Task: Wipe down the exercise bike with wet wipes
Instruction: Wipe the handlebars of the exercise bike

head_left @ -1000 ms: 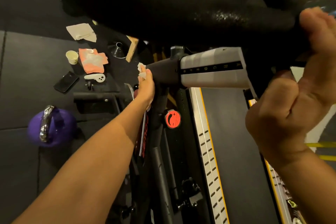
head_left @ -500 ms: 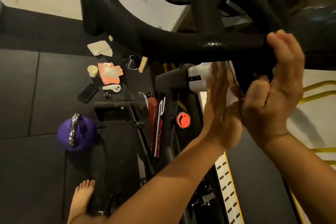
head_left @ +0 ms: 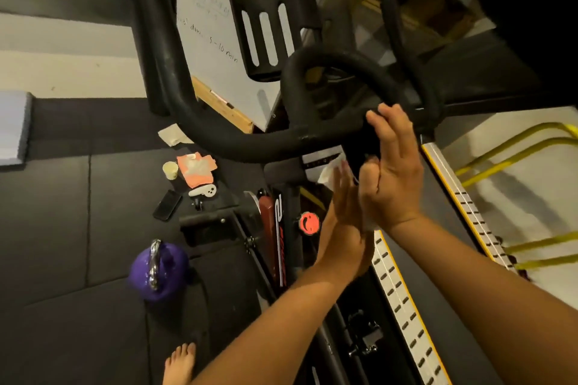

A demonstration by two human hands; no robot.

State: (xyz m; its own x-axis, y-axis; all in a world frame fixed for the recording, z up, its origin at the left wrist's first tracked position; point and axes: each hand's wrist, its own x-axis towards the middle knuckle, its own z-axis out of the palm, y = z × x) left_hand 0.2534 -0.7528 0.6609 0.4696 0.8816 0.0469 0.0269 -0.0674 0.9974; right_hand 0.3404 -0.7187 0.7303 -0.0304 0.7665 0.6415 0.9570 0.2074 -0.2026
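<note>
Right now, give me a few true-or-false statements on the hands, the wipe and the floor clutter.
The wet wipe sits between the left hand and the right hand. True.
The right hand is curled tight round the handlebar. False: its fingers are straight, tips at the bar.
The kettlebell is red. False: it is purple.
The phone lies on the floor mat. True.
The visible foot wears a shoe. False: it is bare.

Dark mats cover the floor (head_left: 62, 228). On them stand the bike (head_left: 278, 228) and a purple kettlebell (head_left: 165, 272). Near the bike's base lie a phone (head_left: 167, 205), a cup (head_left: 170, 170), an orange packet (head_left: 198, 173) and a crumpled paper (head_left: 173, 136). A bare foot (head_left: 179, 364) rests nearer.
</note>
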